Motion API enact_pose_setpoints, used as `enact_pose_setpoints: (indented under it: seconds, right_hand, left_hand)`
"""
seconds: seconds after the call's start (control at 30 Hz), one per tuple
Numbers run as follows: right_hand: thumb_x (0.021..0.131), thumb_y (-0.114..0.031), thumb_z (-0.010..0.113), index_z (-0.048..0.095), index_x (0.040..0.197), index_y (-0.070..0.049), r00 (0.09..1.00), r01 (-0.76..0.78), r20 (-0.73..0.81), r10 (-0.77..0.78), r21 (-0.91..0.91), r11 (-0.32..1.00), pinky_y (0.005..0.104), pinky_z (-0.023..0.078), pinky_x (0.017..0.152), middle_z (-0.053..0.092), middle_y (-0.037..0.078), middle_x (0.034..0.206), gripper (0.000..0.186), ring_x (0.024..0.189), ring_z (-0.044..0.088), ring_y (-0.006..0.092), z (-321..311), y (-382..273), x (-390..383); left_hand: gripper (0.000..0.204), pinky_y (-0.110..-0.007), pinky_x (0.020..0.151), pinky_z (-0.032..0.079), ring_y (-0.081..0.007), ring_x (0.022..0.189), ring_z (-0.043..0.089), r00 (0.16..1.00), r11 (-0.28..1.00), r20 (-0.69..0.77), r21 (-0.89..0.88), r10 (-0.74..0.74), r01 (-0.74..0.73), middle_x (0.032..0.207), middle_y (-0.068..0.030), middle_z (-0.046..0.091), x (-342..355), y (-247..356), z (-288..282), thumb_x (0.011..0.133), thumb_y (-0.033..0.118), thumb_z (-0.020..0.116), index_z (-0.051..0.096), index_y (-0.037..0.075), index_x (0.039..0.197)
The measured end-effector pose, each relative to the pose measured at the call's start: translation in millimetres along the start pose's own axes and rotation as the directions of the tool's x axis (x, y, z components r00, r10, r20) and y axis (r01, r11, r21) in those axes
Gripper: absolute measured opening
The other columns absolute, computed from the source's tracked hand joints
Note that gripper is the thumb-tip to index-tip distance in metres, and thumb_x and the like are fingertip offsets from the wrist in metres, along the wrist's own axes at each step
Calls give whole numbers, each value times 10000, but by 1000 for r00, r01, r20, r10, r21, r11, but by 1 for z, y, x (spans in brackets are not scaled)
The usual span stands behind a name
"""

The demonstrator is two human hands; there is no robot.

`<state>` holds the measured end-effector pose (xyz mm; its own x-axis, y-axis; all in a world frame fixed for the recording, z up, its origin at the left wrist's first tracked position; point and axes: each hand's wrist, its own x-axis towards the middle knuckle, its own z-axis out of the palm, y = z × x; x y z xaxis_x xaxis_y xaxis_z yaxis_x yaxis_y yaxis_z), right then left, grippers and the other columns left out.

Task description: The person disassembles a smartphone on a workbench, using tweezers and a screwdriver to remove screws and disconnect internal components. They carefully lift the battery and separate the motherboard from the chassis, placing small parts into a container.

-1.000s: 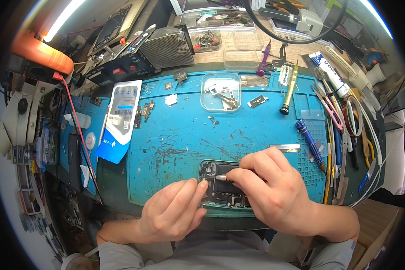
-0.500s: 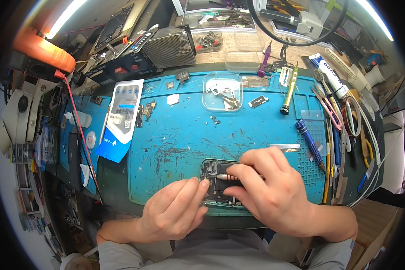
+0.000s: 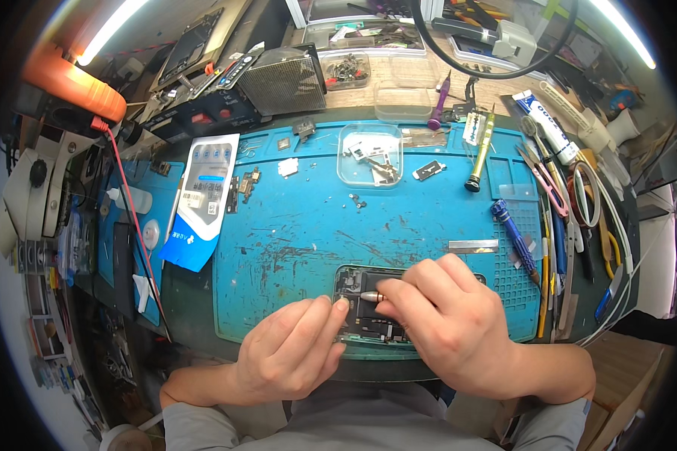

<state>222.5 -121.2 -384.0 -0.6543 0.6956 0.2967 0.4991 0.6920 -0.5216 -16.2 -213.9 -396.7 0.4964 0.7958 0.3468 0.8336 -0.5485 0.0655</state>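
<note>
An opened phone (image 3: pixel 357 319) lies on the blue mat (image 3: pixel 278 225) near its front edge, its dark insides facing up. My right hand (image 3: pixel 447 323) is closed on a small metal-tipped tool, probably a screwdriver (image 3: pixel 371 296), held low across the phone's upper part. My left hand (image 3: pixel 286 346) has its fingertips pinched at the phone's left edge, close to the tool's tip; what is between them is too small to name. Behind the phone lie a metal strip (image 3: pixel 474 246) and a few tiny parts (image 3: pixel 357 203).
A clear tray of parts (image 3: pixel 368 158), a white pouch (image 3: pixel 203 188), a blue screwdriver (image 3: pixel 513 237), a yellow screwdriver (image 3: pixel 480 150) and scissors (image 3: pixel 541 177) surround the work area. An orange tool (image 3: pixel 71 86) and cables are at the left; a device with a mesh panel (image 3: pixel 278 83) stands behind.
My right hand's fingers have shifted on the tool, rolling and curling a little over the phone. My left hand stays almost in the same place.
</note>
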Motion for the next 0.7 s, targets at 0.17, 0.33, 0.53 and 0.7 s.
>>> enact_pose_setpoints:
  seconds: [0.17,0.33,0.53,0.7]
  right_hand:
    - [827,-73,890,779,1047,-49,1000,12,-21,-12,32,999,390,531,680,642,81,981,247,850,606,286,-1,4,3]
    - [835,-70,886,777,1049,-49,999,-29,-14,30,38,999,390,534,675,642,78,992,241,862,609,283,-1,0,5]
    - [921,-139,778,684,1045,-66,999,38,28,-36,-55,998,339,592,661,553,78,1016,172,952,611,253,1,4,-1]
    - [856,-70,875,760,1017,-52,999,-46,-17,47,62,997,383,537,669,637,75,969,198,850,613,278,1,0,5]
  left_hand:
    - [422,-368,921,635,-269,1080,721,1000,1000,0,-4,-4,4,1232,-170,743,0,0,0,964,173,710,803,-85,1285]
    - [421,-368,923,632,-268,1079,722,1000,1000,-4,9,1,-1,1227,-171,746,0,0,1,961,167,709,802,-87,1283]
    - [419,-368,916,633,-269,1075,723,1000,1000,-6,0,-1,1,1226,-173,747,1,0,0,956,157,710,802,-89,1282]
    - [419,-368,901,636,-272,1065,727,1000,1000,-9,-3,0,0,1223,-178,746,1,0,1,952,155,714,803,-90,1280]
